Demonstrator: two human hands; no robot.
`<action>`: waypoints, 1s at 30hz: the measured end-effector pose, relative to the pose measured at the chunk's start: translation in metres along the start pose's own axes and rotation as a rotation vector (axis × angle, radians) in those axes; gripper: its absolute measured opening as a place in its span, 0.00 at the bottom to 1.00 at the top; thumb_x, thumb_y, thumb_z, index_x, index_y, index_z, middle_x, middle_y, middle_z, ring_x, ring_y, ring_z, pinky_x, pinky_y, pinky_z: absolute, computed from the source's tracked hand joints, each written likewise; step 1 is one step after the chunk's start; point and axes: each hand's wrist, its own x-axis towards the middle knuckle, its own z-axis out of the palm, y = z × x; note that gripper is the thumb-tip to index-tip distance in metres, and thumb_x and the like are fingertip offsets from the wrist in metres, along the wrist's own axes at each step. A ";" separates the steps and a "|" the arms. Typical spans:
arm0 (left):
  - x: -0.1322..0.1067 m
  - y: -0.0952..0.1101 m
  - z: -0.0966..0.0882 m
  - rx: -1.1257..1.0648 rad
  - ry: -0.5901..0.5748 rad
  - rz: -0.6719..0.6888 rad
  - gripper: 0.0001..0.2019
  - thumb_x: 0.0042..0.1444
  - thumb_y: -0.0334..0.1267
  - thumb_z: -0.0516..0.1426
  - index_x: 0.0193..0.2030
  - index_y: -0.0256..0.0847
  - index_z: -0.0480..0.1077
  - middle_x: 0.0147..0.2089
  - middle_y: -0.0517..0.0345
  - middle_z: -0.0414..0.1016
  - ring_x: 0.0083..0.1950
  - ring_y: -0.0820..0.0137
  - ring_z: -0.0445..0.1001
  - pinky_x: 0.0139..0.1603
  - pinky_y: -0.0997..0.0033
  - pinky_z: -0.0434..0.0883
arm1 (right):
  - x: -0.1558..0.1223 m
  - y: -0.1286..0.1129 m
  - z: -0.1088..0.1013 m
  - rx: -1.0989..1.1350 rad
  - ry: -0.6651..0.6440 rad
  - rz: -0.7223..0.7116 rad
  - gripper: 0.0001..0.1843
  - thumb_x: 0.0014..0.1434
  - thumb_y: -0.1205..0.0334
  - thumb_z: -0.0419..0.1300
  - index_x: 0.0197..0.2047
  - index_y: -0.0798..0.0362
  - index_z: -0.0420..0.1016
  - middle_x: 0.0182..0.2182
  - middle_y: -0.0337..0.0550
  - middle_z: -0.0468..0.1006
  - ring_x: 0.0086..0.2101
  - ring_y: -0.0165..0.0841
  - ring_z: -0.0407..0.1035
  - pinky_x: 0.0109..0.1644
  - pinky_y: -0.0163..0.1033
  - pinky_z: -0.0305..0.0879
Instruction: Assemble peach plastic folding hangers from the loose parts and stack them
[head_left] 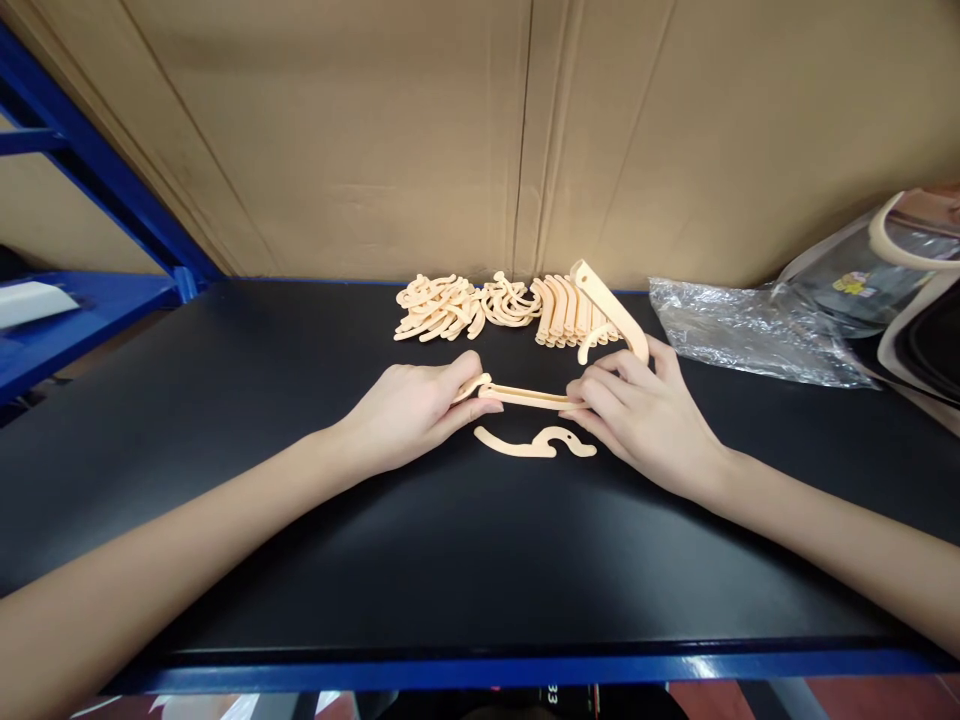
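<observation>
My left hand [412,410] pinches a cream curved plastic piece [471,386] between thumb and forefinger, most of it hidden by the fingers. That piece meets the end of a long channel-shaped hanger arm [529,397], cream too. The arm's other end is in my right hand [645,420], closed with thumb below and fingers above. Behind the right fingers a second hanger arm [611,308], with a hole near its top, slants up; whether the hand grips it I cannot tell. Just below the held parts, a hook-shaped hanger piece [517,447] lies flat on the black tabletop [480,560].
At the back stand a pile of curved pieces [439,305], a smaller pile of hooks [510,300] and a row of hanger arms [562,308]. Crumpled clear plastic [750,335] and a transparent bag [847,275] lie right. Cardboard [337,140] walls the back; a blue frame [112,170] rises left.
</observation>
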 end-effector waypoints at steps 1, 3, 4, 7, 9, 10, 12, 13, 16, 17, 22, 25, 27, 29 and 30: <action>0.000 0.000 0.000 -0.002 0.002 -0.002 0.19 0.66 0.53 0.47 0.29 0.43 0.50 0.20 0.69 0.57 0.17 0.75 0.59 0.23 0.77 0.52 | 0.000 0.000 0.000 -0.006 -0.005 -0.001 0.11 0.68 0.64 0.51 0.34 0.54 0.70 0.29 0.39 0.77 0.37 0.34 0.65 0.54 0.47 0.50; 0.000 0.000 0.000 0.008 0.002 0.006 0.19 0.66 0.52 0.47 0.29 0.43 0.50 0.20 0.69 0.57 0.18 0.75 0.59 0.22 0.78 0.51 | 0.000 0.000 0.000 -0.015 -0.010 -0.004 0.10 0.68 0.64 0.52 0.34 0.54 0.70 0.29 0.38 0.77 0.37 0.35 0.65 0.53 0.47 0.51; 0.000 0.000 0.000 0.021 0.001 0.020 0.19 0.66 0.52 0.47 0.29 0.43 0.50 0.20 0.69 0.57 0.18 0.75 0.59 0.22 0.78 0.51 | 0.000 0.001 0.000 -0.017 -0.009 -0.007 0.10 0.67 0.64 0.52 0.34 0.54 0.70 0.29 0.39 0.77 0.37 0.35 0.65 0.53 0.47 0.51; 0.000 -0.002 0.000 0.091 0.024 0.092 0.19 0.67 0.53 0.44 0.29 0.42 0.52 0.20 0.68 0.59 0.18 0.75 0.58 0.22 0.77 0.50 | 0.000 0.001 0.000 -0.022 -0.003 -0.016 0.11 0.67 0.65 0.51 0.33 0.55 0.69 0.30 0.39 0.77 0.38 0.35 0.66 0.54 0.48 0.51; 0.000 -0.002 0.000 0.147 0.055 0.138 0.20 0.68 0.54 0.42 0.29 0.42 0.53 0.20 0.67 0.60 0.17 0.75 0.58 0.21 0.77 0.49 | 0.000 0.001 0.001 -0.025 0.001 -0.019 0.12 0.68 0.65 0.50 0.33 0.55 0.69 0.31 0.39 0.77 0.39 0.35 0.66 0.55 0.48 0.51; 0.000 -0.002 0.000 0.174 0.068 0.153 0.21 0.68 0.54 0.41 0.29 0.42 0.53 0.20 0.67 0.60 0.17 0.75 0.57 0.21 0.77 0.49 | 0.000 0.001 0.001 -0.027 0.001 -0.020 0.12 0.68 0.65 0.50 0.33 0.55 0.69 0.31 0.39 0.77 0.39 0.35 0.66 0.55 0.48 0.51; 0.001 -0.002 0.000 0.223 0.079 0.175 0.22 0.68 0.54 0.39 0.29 0.41 0.54 0.20 0.66 0.60 0.17 0.76 0.57 0.21 0.77 0.48 | -0.001 0.001 0.001 -0.030 0.001 -0.025 0.12 0.68 0.64 0.50 0.33 0.54 0.69 0.31 0.40 0.77 0.39 0.35 0.66 0.54 0.48 0.51; 0.001 -0.002 0.000 0.247 0.081 0.184 0.22 0.68 0.54 0.38 0.29 0.41 0.54 0.20 0.66 0.60 0.17 0.76 0.57 0.20 0.77 0.48 | -0.001 0.001 0.001 -0.029 0.001 -0.026 0.12 0.68 0.64 0.50 0.33 0.54 0.68 0.30 0.40 0.77 0.39 0.36 0.66 0.54 0.48 0.51; 0.001 -0.002 0.000 0.320 0.112 0.233 0.23 0.69 0.53 0.37 0.28 0.41 0.55 0.20 0.64 0.61 0.17 0.75 0.58 0.20 0.76 0.47 | -0.001 0.001 0.000 -0.020 0.003 -0.024 0.11 0.68 0.63 0.51 0.33 0.53 0.68 0.30 0.39 0.77 0.39 0.36 0.66 0.55 0.48 0.51; 0.001 -0.002 0.000 0.345 0.135 0.257 0.23 0.69 0.52 0.36 0.28 0.41 0.55 0.20 0.64 0.61 0.17 0.75 0.58 0.20 0.76 0.47 | -0.001 0.001 0.000 -0.013 0.003 -0.025 0.11 0.68 0.63 0.51 0.33 0.53 0.68 0.30 0.39 0.77 0.39 0.36 0.65 0.55 0.48 0.51; 0.001 -0.003 0.000 0.470 0.213 0.331 0.22 0.69 0.49 0.39 0.28 0.40 0.57 0.20 0.64 0.61 0.17 0.75 0.60 0.20 0.75 0.46 | -0.002 0.002 0.001 0.043 -0.012 -0.022 0.10 0.68 0.62 0.51 0.34 0.53 0.67 0.32 0.40 0.78 0.39 0.36 0.66 0.55 0.48 0.51; 0.004 -0.003 0.000 0.535 0.209 0.342 0.22 0.69 0.50 0.40 0.28 0.39 0.58 0.20 0.63 0.62 0.18 0.74 0.62 0.20 0.74 0.46 | -0.003 0.004 0.003 0.063 -0.018 -0.006 0.09 0.68 0.62 0.51 0.34 0.53 0.66 0.32 0.40 0.77 0.39 0.36 0.66 0.54 0.48 0.52; 0.006 -0.005 -0.001 0.570 0.187 0.334 0.23 0.69 0.51 0.39 0.29 0.39 0.60 0.21 0.62 0.63 0.19 0.74 0.63 0.20 0.73 0.46 | -0.004 0.004 0.004 0.080 -0.012 0.004 0.09 0.67 0.61 0.52 0.35 0.53 0.66 0.32 0.40 0.77 0.39 0.36 0.66 0.54 0.48 0.52; 0.008 -0.008 0.000 0.581 0.163 0.325 0.24 0.69 0.51 0.38 0.31 0.39 0.61 0.22 0.61 0.65 0.20 0.73 0.65 0.20 0.72 0.45 | -0.004 0.004 0.005 0.103 -0.006 0.012 0.08 0.67 0.61 0.53 0.35 0.53 0.67 0.31 0.40 0.77 0.38 0.36 0.67 0.54 0.49 0.53; 0.008 -0.010 0.001 0.577 0.156 0.324 0.24 0.69 0.51 0.38 0.31 0.39 0.61 0.22 0.60 0.65 0.21 0.73 0.65 0.20 0.72 0.45 | -0.004 0.004 0.005 0.115 -0.006 0.016 0.08 0.66 0.61 0.54 0.35 0.53 0.67 0.31 0.40 0.77 0.38 0.36 0.67 0.54 0.49 0.53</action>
